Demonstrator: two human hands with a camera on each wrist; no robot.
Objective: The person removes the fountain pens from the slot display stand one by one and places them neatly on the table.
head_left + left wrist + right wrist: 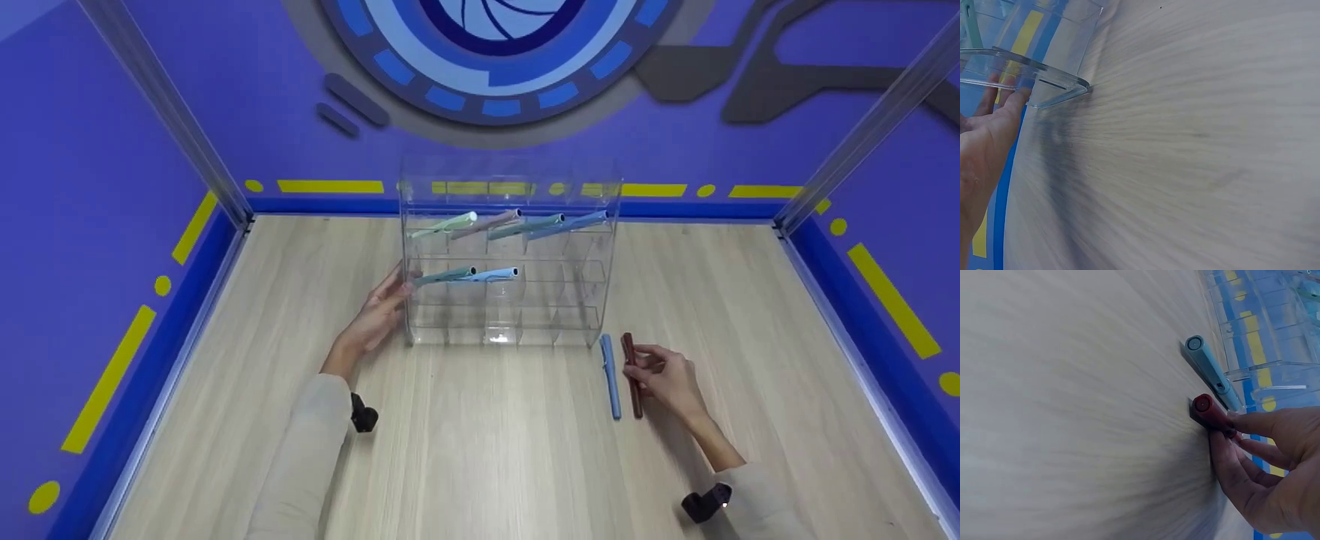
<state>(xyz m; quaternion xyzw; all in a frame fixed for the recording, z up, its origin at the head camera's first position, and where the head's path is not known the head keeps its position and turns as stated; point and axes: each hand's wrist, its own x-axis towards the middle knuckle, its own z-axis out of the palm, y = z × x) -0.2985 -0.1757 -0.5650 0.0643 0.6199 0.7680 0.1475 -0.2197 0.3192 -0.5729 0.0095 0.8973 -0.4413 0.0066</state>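
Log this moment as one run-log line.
left hand: touches clear rack side | right hand: pinches red pen on table | blue pen: beside, untouched

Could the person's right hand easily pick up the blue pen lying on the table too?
Probably yes. The blue pen lies right beside the dark red pen that the right hand already pinches, with bare table around it, though that hand is occupied now.

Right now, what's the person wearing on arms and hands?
Both hands are bare: left hand, right hand. Long cream-coloured fabric sleeves cover both arms to the wrists. A small black wrist-mounted camera unit sits at each wrist; the right one too. No gloves visible.
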